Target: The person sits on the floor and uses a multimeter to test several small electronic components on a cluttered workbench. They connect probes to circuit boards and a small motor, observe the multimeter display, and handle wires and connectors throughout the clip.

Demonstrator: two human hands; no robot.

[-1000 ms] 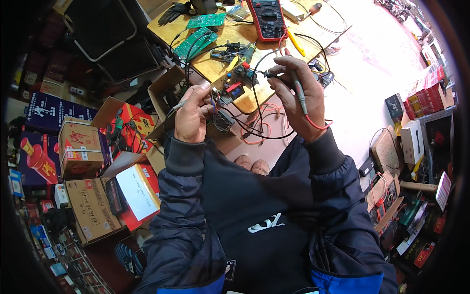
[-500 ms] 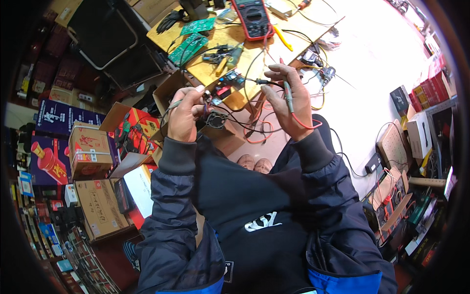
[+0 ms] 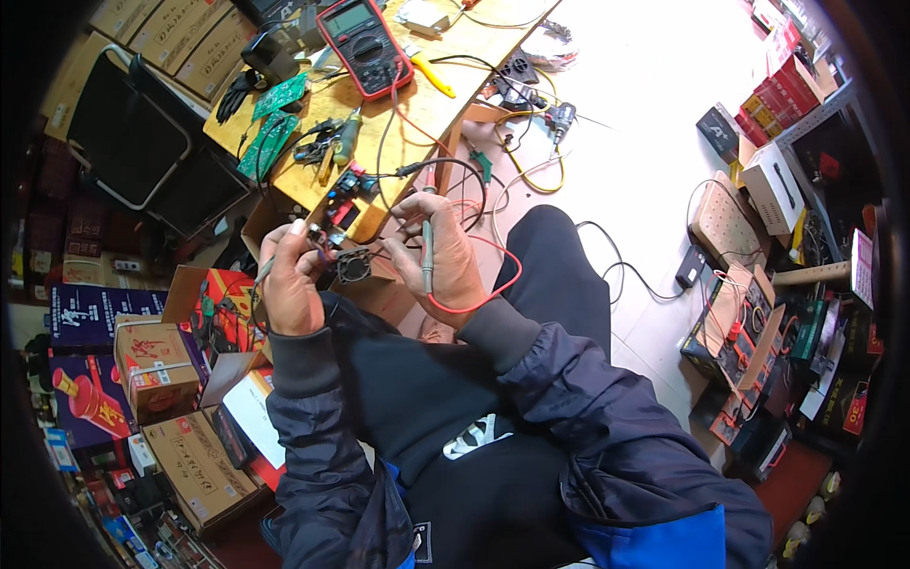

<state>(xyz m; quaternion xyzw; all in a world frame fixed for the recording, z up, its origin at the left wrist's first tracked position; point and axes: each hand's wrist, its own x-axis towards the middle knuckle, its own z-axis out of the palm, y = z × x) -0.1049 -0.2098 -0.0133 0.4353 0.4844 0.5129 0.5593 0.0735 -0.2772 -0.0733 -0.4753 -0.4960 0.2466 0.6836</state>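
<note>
My left hand (image 3: 292, 284) is closed, thumb and fingertips pinched beside a small board with wires; a grey test probe (image 3: 265, 271) lies along its outer side, held in the grip. A small black fan (image 3: 354, 266) hangs on wires just right of those fingers. Closed around a grey-green test probe (image 3: 427, 258) with a red lead, my right hand (image 3: 453, 254) faces the left one. The electronic board (image 3: 349, 192) with red and black parts sits at the table's near edge, past my fingertips. A red multimeter (image 3: 368, 52) rests further back on the table.
On the wooden table (image 3: 398, 128) lie green circuit boards (image 3: 269, 142), a screwdriver (image 3: 348, 138) and yellow-handled pliers (image 3: 431, 74). Cables and a tool (image 3: 561, 118) are on the floor to the right. Cardboard boxes (image 3: 194, 465) stand at left, a folding chair (image 3: 128, 133) behind them.
My right hand, with the test probe, has come closer to my left hand. The whole view has shifted, so table and hands appear further left. Both grips look unchanged.
</note>
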